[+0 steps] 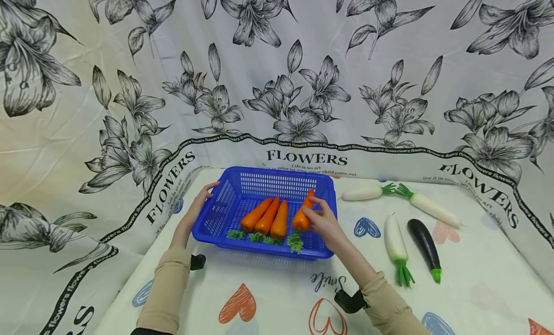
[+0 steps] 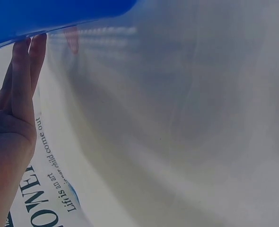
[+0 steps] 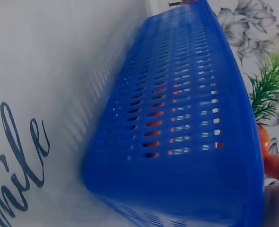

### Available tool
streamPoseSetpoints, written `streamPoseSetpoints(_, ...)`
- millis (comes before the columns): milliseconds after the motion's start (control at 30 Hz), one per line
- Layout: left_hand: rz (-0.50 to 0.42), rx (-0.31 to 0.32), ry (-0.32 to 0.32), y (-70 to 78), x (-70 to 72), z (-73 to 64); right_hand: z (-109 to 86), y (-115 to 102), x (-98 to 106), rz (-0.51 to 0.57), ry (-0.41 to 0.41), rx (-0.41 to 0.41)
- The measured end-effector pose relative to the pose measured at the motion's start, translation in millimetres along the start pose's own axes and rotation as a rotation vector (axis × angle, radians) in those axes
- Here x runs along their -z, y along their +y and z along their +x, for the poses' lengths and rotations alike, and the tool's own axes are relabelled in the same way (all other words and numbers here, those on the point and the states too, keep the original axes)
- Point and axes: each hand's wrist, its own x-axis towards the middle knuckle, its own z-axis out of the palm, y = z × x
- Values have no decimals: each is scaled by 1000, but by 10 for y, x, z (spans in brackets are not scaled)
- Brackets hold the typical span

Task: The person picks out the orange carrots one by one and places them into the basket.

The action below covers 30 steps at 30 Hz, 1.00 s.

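Note:
A blue plastic basket (image 1: 277, 251) with slotted walls stands on the cloth-covered table. My left hand (image 1: 198, 205) is at its left rim; the left wrist view shows straight fingers (image 2: 22, 80) reaching up to the rim's edge. Inside lie three orange carrots (image 1: 267, 217) side by side, green tops toward me. My right hand (image 1: 325, 223) reaches over the right rim and pinches a fourth carrot (image 1: 301, 219) between thumb and fingers, its leafy top hanging toward the near wall. From the right wrist, the basket wall (image 3: 168, 118) hides most of the contents.
Right of the basket lie several white radishes (image 1: 395, 239) with green stems and a dark eggplant (image 1: 424, 246). A flower-printed curtain (image 1: 298, 94) rises behind the table. The tablecloth (image 1: 268, 287) carries printed hearts and lettering.

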Motion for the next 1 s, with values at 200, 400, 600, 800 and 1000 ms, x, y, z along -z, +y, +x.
streamPoseSetpoints(200,7,4,8,1,-8,4,63,59,-87,37,26,-16)
streamPoseSetpoints(400,20,-13,13,15,-8,-29,129,109,-163,85,67,-45)
streamPoseSetpoints(600,16,-9,17,17,-9,-29,177,129,-223,111,91,-47)
streamPoseSetpoints(800,-14,-8,-3,4,-13,5,226,108,-269,119,102,-54)
streamPoseSetpoints(1000,-9,-5,-2,-4,-7,12,300,73,-313,93,123,-81)
